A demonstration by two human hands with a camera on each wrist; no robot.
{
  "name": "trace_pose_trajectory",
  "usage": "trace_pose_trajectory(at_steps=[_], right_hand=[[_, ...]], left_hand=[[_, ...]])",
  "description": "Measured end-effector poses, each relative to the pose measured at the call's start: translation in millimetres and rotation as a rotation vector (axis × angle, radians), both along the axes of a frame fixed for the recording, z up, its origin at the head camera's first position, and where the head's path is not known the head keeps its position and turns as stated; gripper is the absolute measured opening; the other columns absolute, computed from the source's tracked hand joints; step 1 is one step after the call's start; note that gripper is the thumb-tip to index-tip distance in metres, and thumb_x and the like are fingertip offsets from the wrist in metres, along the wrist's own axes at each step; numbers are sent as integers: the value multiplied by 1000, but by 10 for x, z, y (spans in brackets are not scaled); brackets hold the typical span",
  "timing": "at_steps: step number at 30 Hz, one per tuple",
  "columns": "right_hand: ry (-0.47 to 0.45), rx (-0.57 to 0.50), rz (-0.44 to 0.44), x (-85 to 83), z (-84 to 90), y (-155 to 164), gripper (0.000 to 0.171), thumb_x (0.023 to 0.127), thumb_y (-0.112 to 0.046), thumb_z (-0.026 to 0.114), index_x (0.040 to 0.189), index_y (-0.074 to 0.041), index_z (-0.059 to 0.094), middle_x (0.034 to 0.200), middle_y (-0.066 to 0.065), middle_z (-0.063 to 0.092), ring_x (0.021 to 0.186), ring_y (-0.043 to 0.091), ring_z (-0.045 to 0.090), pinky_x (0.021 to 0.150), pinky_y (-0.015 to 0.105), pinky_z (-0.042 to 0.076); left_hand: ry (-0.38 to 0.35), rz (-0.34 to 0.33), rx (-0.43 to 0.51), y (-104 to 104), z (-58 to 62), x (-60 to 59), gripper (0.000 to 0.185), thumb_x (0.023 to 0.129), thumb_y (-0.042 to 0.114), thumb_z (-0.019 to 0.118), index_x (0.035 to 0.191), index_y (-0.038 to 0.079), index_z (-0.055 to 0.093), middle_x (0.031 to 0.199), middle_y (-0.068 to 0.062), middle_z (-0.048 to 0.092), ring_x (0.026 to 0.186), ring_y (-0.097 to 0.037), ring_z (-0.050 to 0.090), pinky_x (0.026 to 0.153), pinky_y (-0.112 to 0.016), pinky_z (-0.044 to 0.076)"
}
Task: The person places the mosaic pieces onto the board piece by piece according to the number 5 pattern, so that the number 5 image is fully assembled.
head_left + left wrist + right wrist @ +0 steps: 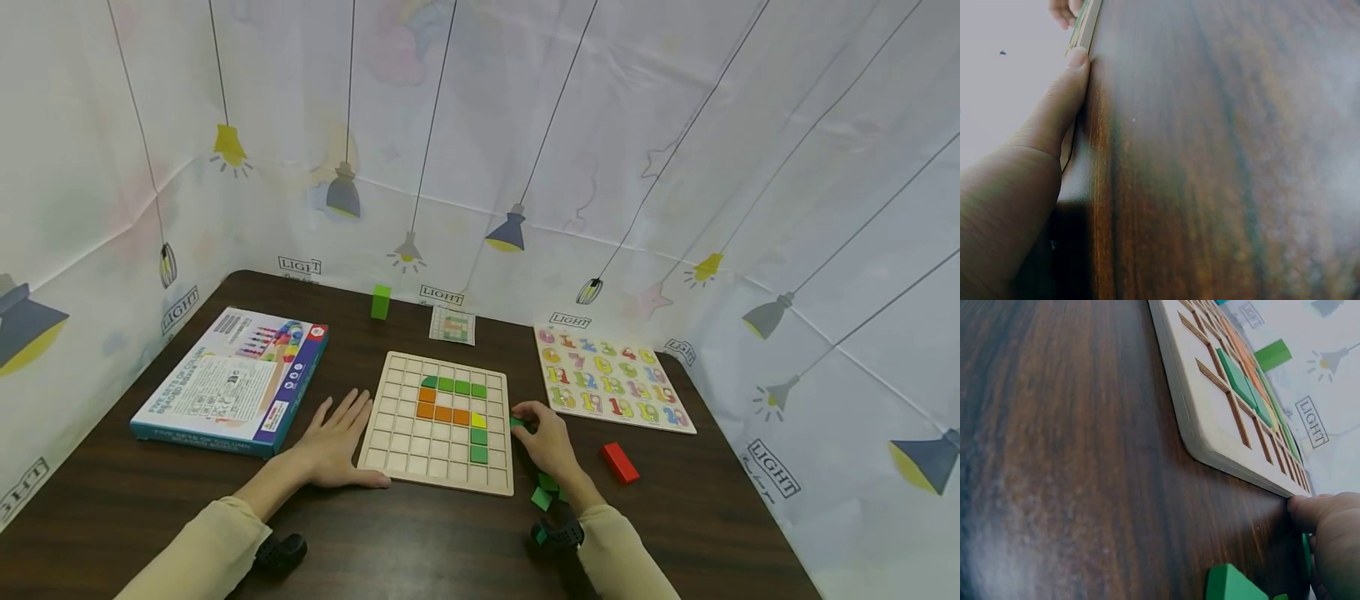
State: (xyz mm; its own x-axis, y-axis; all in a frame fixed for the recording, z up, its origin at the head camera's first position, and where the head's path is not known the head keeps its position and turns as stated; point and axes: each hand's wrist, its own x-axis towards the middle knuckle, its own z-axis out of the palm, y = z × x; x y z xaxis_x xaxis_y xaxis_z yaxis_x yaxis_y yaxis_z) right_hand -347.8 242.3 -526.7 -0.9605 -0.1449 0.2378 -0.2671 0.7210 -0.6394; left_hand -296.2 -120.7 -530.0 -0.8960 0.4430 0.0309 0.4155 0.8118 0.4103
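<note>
A wooden grid board (397, 467) lies on the dark table, with green, orange and yellow tiles set in some squares. My left hand (333, 442) rests flat with fingers spread at the board's left edge. Its thumb (1075, 69) touches the board's near side in the left wrist view. By the right edge, my right hand (547, 437) pinches a green tile (517, 422), mostly hidden by the fingers. Below that hand lie several loose green tiles (541, 498), one of them a green tile (1232, 584) seen in the right wrist view.
A boxed set (210, 383) sits at the left. Behind the board are an upright green block (381, 302) and a small pattern card (452, 325). A number puzzle board (611, 379) and a red block (619, 463) lie to the right.
</note>
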Motion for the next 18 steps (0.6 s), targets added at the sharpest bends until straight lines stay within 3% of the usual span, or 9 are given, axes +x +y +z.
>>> trace_pose_trajectory(at_steps=[7, 18], right_hand=[[43, 11, 23, 15, -7, 27, 23, 83, -5, 72, 104, -8, 64, 98, 3, 64, 93, 19, 61, 81, 39, 49], [118, 36, 109, 165, 69, -46, 26, 81, -7, 74, 105, -10, 64, 101, -1, 63, 94, 16, 57, 82, 39, 48]], left_hand=[[5, 12, -5, 1, -51, -13, 130, 61, 92, 41, 150, 1, 15, 157, -15, 8, 143, -30, 1, 109, -55, -6], [1, 15, 2, 1, -44, -13, 128, 63, 88, 48, 150, 1, 15, 157, -15, 7, 143, -30, 0, 109, -56, -7]])
